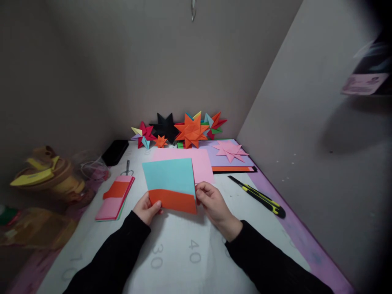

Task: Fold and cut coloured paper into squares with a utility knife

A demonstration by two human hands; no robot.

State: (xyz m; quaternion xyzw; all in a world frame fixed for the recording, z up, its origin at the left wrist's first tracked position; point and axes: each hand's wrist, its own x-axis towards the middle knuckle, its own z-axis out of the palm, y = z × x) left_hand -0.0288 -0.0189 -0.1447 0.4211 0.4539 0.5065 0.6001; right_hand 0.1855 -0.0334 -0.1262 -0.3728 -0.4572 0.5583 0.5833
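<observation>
My left hand (148,208) pinches the lower left of an orange strip of paper (173,200), thumb in front. Behind the strip stands a light blue sheet of paper (170,175), tilted up above the table. At the right edge of these papers is my right hand (214,204), its thumb and forefinger closed on the edge. Whether the strip is a separate piece or joined to the blue sheet, I cannot tell. A pink sheet of paper (202,163) lies flat just beyond.
Folded paper stars lean at the wall, among them an orange star (192,130) and a black star (165,127). A pink star (230,151) lies right. A utility knife (259,198) rests rightward; scissors (127,168), folded papers (116,196) and a black phone-like object (115,152) are left.
</observation>
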